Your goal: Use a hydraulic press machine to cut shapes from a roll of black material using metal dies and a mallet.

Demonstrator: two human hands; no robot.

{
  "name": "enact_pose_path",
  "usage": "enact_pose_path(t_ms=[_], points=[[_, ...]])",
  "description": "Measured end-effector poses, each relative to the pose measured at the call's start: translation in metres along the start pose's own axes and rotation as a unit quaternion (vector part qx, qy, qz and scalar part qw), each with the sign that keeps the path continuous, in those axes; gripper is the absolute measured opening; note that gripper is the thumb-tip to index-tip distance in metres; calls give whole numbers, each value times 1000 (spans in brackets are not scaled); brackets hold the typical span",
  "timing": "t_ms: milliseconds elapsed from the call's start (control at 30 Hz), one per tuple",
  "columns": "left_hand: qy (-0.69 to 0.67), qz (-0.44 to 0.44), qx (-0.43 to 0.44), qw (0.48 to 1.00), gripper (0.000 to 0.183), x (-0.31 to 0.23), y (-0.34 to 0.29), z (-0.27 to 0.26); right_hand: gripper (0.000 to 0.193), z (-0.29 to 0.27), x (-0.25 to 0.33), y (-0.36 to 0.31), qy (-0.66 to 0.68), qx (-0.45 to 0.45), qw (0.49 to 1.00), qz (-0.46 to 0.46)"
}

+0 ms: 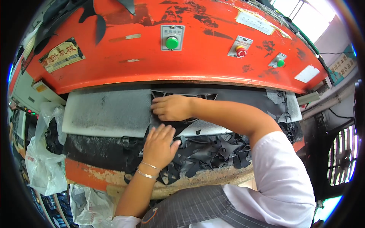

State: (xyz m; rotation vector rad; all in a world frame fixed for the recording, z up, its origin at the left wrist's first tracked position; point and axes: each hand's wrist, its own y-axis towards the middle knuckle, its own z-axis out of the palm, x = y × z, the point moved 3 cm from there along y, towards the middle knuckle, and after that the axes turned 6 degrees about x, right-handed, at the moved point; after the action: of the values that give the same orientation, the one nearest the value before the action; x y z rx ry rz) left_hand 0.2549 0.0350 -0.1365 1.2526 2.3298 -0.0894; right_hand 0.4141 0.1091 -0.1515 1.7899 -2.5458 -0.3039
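Note:
A metal cutting die (207, 96) with thin raised walls stands on a black sheet (243, 99) under the orange press. From the right, my right hand (173, 107) reaches over it, fingers curled down at the die's left end and closed on it. My forearm and hand hide most of the die. Closer to me, my left hand (161, 146) lies palm down with fingers stretched out, its tips at the front part of the black sheet. That hand holds nothing.
The press (205, 49) carries green buttons (172, 42) and a red stop button (241, 51). A pale cutting board (106, 112) spreads to the left. Black offcuts (220, 148) pile along the front ledge. Plastic bags (45, 163) hang at the left.

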Motion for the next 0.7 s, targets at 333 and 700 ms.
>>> enact_pose_path(t_ms=[333,700], points=[[8,50,60,997,35,63,33,27,11,-103,-49,-42,-107,-3,992,71],[-89,-4,-20,996,45,83,113,52,20,-42,6,-229,158,-79,578,797]])
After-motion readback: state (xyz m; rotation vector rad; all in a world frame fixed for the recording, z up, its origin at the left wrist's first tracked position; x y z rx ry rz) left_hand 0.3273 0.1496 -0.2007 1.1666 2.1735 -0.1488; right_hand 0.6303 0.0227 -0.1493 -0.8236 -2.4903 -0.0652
